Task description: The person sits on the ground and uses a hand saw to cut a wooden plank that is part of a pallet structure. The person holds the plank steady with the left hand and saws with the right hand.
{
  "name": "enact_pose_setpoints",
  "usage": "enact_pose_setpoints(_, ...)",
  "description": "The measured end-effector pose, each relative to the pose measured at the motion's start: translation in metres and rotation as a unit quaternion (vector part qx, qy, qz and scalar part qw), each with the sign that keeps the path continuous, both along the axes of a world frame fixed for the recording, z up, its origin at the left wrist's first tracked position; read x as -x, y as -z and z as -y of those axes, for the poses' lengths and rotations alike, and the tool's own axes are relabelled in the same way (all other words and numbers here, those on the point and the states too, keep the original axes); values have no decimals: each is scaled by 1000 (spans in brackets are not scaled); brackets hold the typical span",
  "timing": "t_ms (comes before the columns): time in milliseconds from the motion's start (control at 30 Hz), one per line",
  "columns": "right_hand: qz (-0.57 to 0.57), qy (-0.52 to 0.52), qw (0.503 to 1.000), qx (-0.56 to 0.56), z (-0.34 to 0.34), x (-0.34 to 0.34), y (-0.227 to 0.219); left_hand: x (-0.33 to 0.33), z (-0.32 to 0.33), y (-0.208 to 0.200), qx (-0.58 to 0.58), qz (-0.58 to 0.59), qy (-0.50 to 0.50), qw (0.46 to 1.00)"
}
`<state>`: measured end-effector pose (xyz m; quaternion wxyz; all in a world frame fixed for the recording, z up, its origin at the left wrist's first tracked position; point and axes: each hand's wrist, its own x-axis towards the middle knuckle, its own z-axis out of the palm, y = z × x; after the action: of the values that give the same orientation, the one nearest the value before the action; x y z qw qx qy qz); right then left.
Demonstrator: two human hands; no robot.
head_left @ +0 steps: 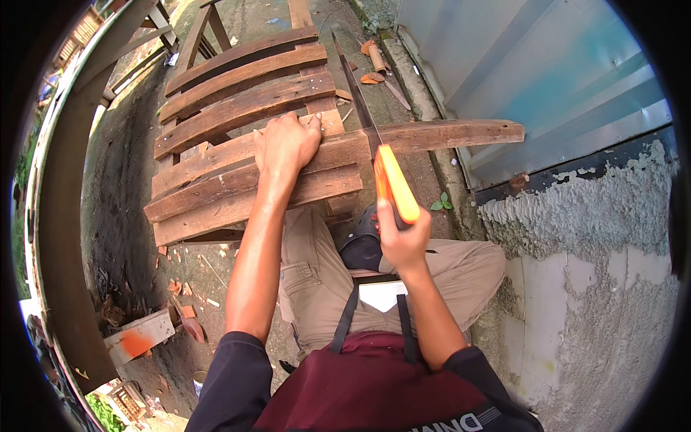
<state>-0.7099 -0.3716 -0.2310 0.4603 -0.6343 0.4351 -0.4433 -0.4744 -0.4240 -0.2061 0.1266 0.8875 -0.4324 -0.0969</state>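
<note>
Saw point(372, 133) and long plank point(345, 150) meet just above the centre of view, towards 1 o'clock, the blade crossing the wood and its tip pointing between 11 and 12 o'clock; how deep the teeth sit cannot be told. The right hand point(407, 241) has its fingers wrapped around the yellow-orange handle point(399, 189). The left hand point(288, 147), at 11 o'clock, rests palm down on the wood, fingers bent over it and grasping no tool. Beneath, a slatted wooden frame point(245, 111) spreads towards 10 o'clock, while the plank's far end reaches out to 2 o'clock, near a bluish metal sheet point(533, 72). At 3 o'clock stands a rough plastered wall point(576, 216). A small green plant point(442, 202) grows near its foot. Tan trousers point(313, 270) show below the frame, and at 8 o'clock lies a board point(137, 338) splashed with orange.
</note>
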Motion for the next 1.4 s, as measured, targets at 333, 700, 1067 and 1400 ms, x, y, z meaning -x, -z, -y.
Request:
enact_pose_setpoints(333,-143,-81,980,110,-141,136,-7,6,-13,-6,19,-10,-9,1000)
enact_pose_setpoints(700,-22,-70,993,-92,-12,17,-28,-2,-10,2,5,-26,-5,1000)
enact_pose_setpoints(1067,17,-31,992,-122,-45,47,-6,6,-8,0,6,-7,-4,1000)
enact_pose_setpoints(1400,-114,-73,991,22,-126,116,-21,1,-8,-5,13,-15,-8,1000)
